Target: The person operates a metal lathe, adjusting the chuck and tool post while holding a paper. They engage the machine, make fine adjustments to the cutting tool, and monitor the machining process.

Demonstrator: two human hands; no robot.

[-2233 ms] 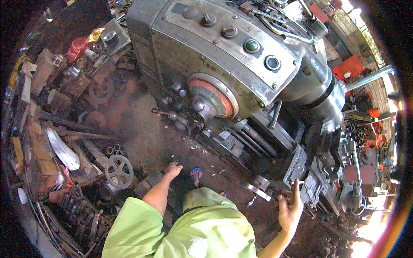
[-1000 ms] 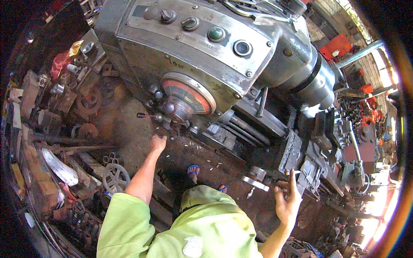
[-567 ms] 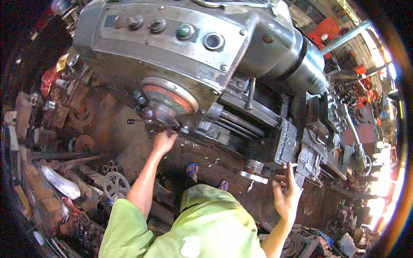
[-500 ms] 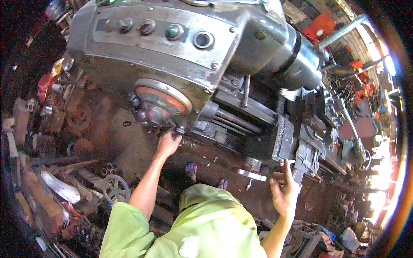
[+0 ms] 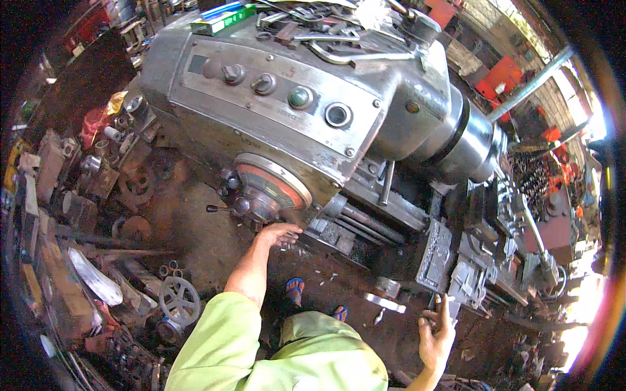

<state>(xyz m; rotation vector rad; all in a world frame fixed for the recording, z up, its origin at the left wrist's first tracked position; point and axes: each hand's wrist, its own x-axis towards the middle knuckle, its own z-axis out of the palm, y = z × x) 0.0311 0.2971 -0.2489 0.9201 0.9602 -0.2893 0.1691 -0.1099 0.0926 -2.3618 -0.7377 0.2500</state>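
A grey metal lathe fills the middle, its front panel (image 5: 280, 91) carrying several knobs. Below the panel is a round dial (image 5: 274, 189) with a red band and a ball-ended lever (image 5: 225, 208). Just under the dial's lower edge is my left hand (image 5: 279, 235), palm down, fingers stretched to the right; whatever lies behind them is hidden. At the lower right, near the lathe's carriage (image 5: 466, 277) and below it, my right hand (image 5: 435, 342) is raised. A small white stick (image 5: 439, 299) shows at its upraised fingers; the other fingers are partly curled.
Hex keys and loose tools (image 5: 326, 36) lie on the headstock beside a green box (image 5: 223, 19). The chuck (image 5: 466, 140) juts to the right. A spoked handwheel (image 5: 179, 301) and scrap metal crowd the left floor. My sandalled feet (image 5: 295, 290) stand below the lathe.
My left hand had its fingers curled at a lever knob under the dial; now they are stretched out. The view has shifted, so the lathe appears lower. My right hand also appears lower.
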